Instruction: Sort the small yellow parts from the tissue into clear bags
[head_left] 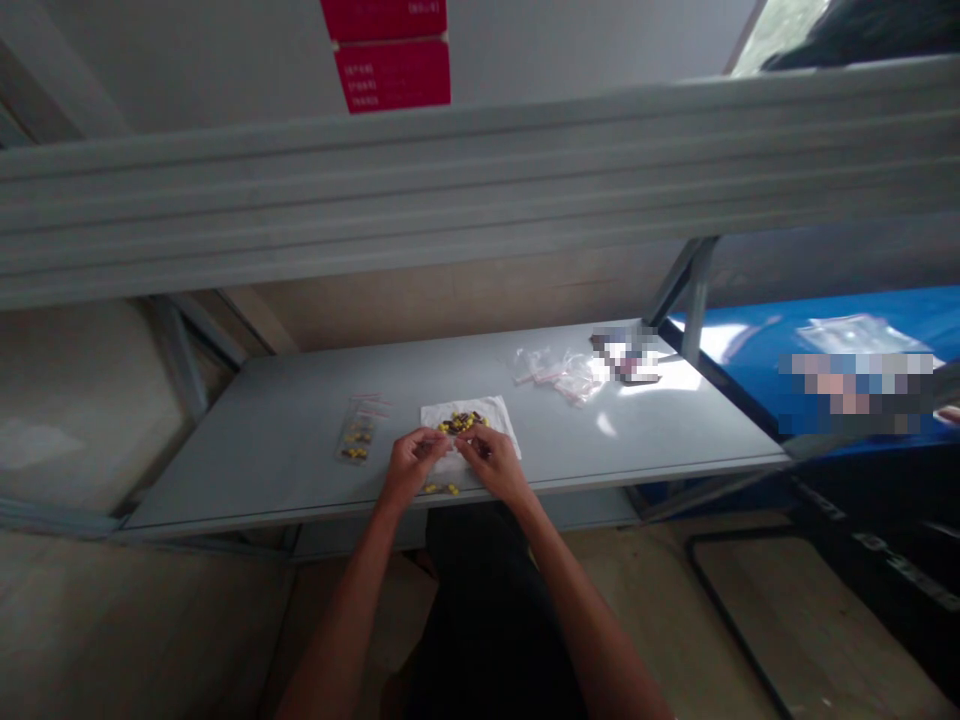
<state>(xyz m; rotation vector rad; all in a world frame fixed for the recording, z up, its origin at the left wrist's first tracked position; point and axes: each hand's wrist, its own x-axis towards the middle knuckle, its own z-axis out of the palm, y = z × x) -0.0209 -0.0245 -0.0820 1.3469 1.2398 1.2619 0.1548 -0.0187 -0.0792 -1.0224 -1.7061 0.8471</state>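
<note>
My left hand point(416, 460) and my right hand point(489, 458) are close together over a white cloth point(504, 420) at the front of the shelf. The fingers of both hands are pinched on the top of a small clear plastic bag point(453, 462). A few yellow and dark capsules point(442, 489) show at the bag's lower end, near the shelf edge. Just beyond my fingertips lies a pile of yellow and dark brown capsules point(463, 422) on the cloth. To the left, filled clear bags point(357, 436) with similar capsules lie overlapping.
Several flat clear bags point(559, 374) with pinkish strips lie right of the cloth on the grey shelf point(277, 440). A blurred-out object point(626, 355) sits behind them. An upper shelf beam point(450, 190) crosses above. At far right is a blue surface point(750, 330) with more plastic.
</note>
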